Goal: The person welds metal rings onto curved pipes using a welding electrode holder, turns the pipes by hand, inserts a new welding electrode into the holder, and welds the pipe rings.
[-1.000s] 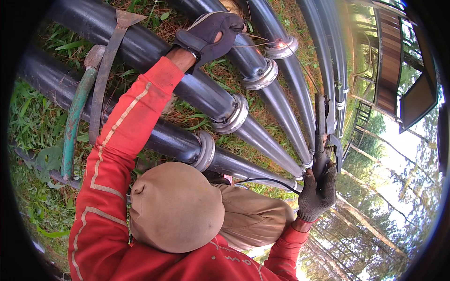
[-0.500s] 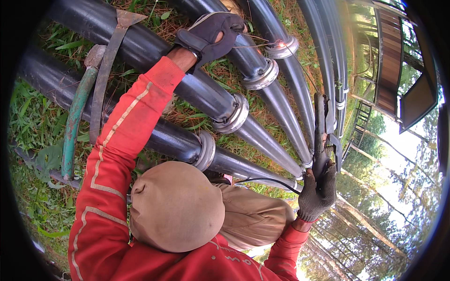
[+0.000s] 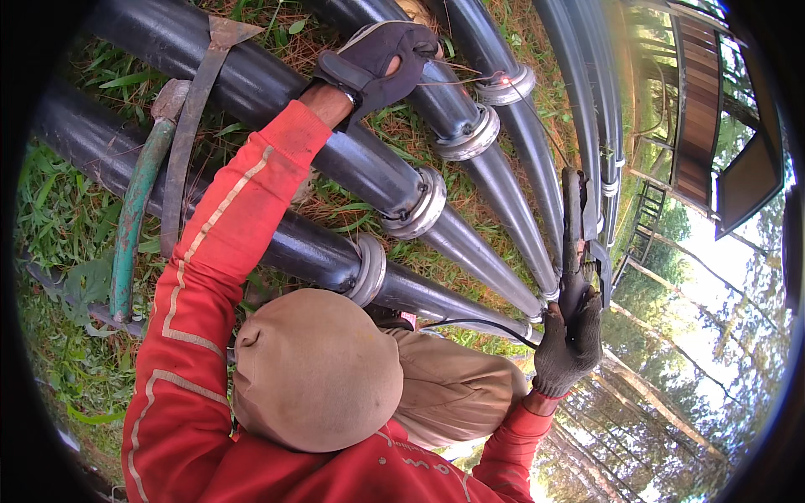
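My gloved left hand (image 3: 373,69) is curled over a black pipe (image 3: 443,107); thin wires (image 3: 449,82) stretch right from its fingers, whose exact hold is hidden. My gloved right hand (image 3: 568,354) grips a dark electrode holder (image 3: 574,243) with a black cable (image 3: 470,321). A thin rod (image 3: 547,130) runs from the holder to a small glowing spot (image 3: 505,82) at a pale metal collar (image 3: 516,90) on another pipe.
More black pipes with pale collars (image 3: 411,210) fan across grass. A green-handled hammer (image 3: 137,222) and flat metal tool (image 3: 186,159) lie across them at left. My khaki knee (image 3: 314,369) is below; a wooden structure (image 3: 696,101) and trees are at right.
The orange glow at the rod's tip is fainter and smaller than half a second ago. My hands stay almost where they were.
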### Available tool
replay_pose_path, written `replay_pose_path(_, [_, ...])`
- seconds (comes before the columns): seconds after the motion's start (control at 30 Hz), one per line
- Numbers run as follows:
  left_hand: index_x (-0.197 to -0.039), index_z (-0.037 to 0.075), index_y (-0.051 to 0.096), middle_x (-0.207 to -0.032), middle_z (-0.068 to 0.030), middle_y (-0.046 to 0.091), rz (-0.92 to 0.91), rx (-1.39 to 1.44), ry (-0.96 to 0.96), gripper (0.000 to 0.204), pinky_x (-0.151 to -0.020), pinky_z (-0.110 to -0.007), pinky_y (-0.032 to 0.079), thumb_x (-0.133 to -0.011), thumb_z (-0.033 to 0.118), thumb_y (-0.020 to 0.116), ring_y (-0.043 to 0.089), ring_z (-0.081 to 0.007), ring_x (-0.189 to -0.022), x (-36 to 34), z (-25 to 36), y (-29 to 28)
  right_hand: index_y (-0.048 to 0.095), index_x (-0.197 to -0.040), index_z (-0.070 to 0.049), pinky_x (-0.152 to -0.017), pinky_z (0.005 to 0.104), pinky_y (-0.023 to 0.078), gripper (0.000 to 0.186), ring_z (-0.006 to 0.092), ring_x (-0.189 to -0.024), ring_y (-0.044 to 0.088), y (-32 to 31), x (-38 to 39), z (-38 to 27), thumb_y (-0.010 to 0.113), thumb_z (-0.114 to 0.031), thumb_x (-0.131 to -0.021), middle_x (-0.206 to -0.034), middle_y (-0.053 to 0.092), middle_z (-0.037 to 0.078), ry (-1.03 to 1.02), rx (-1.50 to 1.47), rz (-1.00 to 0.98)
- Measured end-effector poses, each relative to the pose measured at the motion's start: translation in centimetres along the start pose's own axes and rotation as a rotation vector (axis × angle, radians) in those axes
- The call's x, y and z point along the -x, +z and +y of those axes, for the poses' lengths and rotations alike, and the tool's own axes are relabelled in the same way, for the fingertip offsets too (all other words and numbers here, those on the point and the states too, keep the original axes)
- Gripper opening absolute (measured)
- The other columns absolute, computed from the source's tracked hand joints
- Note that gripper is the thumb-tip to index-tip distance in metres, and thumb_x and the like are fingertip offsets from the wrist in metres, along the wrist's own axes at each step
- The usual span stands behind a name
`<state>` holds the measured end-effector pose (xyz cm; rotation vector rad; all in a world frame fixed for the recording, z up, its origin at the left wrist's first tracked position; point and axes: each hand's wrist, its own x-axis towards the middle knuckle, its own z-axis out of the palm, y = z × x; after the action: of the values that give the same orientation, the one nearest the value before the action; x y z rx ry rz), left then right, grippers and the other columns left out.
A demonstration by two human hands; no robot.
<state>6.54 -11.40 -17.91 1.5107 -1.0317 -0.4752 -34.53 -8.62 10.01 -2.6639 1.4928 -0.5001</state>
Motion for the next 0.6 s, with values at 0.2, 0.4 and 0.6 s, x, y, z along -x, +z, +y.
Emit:
replay_pose_path(0.2, [-0.124, 0.003, 0.081, -0.11, -0.0217, 0.082, -0.01, 0.01, 0.001, 0.036, -0.092, -0.044, 0.062, -0.096, 0.011, 0.059, 0.08, -0.035, -0.099, 0.14, -0.02, 0.09, 0.07, -0.145, 0.012, -0.098, 0.0383, 0.063, 0.058, 0.0246, -0.112, 0.08, -0.19, 0.19, 0.08, 0.088, 0.002, -0.092, -0.131, 0.08, 0.025, -0.028, 0.023, -0.003])
replay_pose_path(0.4, [-0.124, 0.004, 0.081, -0.111, -0.0222, 0.082, -0.005, 0.004, 0.016, 0.036, -0.093, -0.045, 0.062, -0.096, 0.011, 0.059, 0.08, -0.0368, -0.1, 0.17, -0.04, -0.02, 0.07, -0.145, 0.012, -0.098, 0.0384, 0.063, 0.057, 0.025, -0.112, 0.08, -0.06, 0.28, 0.02, 0.088, 0.003, -0.091, -0.131, 0.081, 0.025, -0.004, 0.005, 0.0])
replay_pose_path(0.6, [-0.122, 0.002, 0.08, -0.11, -0.0222, 0.082, -0.031, 0.029, -0.022, 0.035, -0.094, -0.044, 0.062, -0.096, 0.012, 0.059, 0.08, -0.0367, -0.102, -0.03, -0.31, -0.23, 0.069, -0.145, 0.013, -0.097, 0.0376, 0.063, 0.057, 0.0249, -0.112, 0.08, 0.07, 0.11, 0.81, 0.087, 0.003, -0.092, -0.132, 0.08, 0.025, -0.069, -0.007, -0.003])
